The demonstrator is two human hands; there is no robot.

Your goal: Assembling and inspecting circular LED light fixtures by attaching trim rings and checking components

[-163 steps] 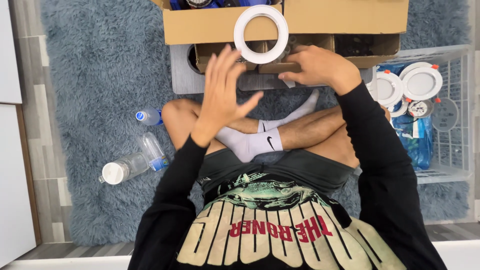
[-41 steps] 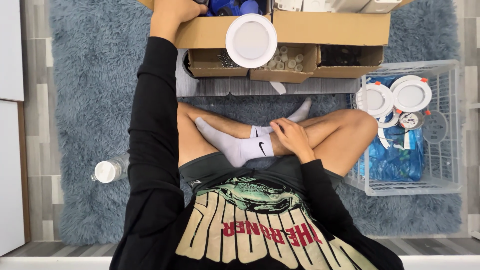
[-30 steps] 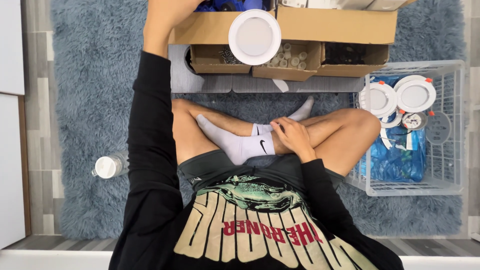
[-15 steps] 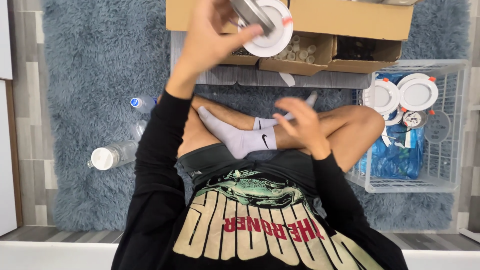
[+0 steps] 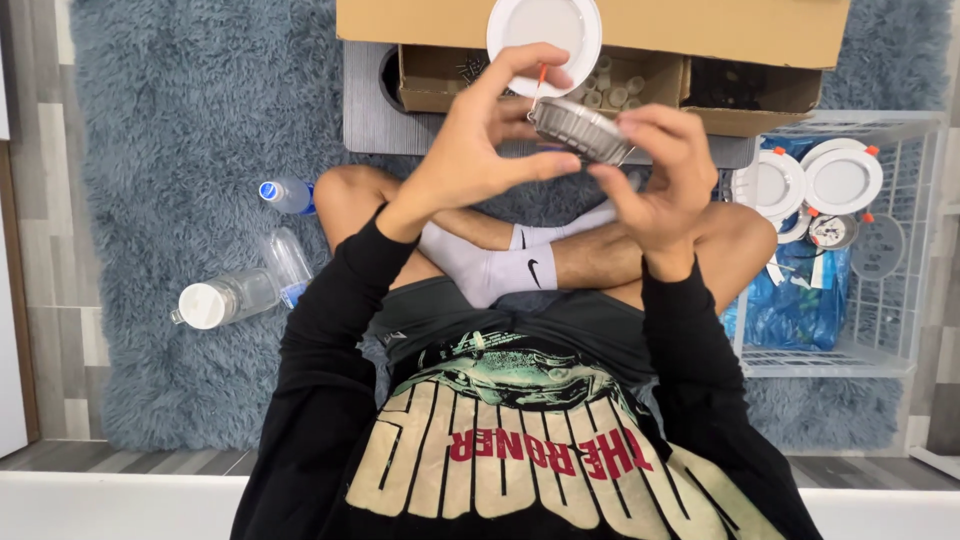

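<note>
I sit cross-legged on a grey-blue rug. Both hands are raised in front of me around a round grey metal lamp housing (image 5: pixel 580 130) with ribbed sides and a thin orange wire at its top. My left hand (image 5: pixel 480 145) grips its left edge with thumb and fingers. My right hand (image 5: pixel 655 175) holds its right and lower side. Just beyond, a white round lamp disc (image 5: pixel 545 30) rests on the edge of a cardboard box (image 5: pixel 700 30).
Open cardboard compartments (image 5: pixel 640 85) with small parts sit behind my hands. A white wire basket (image 5: pixel 900 250) at right holds several white round lamps and blue bags. Two plastic bottles (image 5: pixel 240 295) lie on the rug at left. Wooden floor borders the rug.
My left hand came back from the box with the grey housing. My right hand rose from my ankle and now holds the housing too. The view shifted slightly.
</note>
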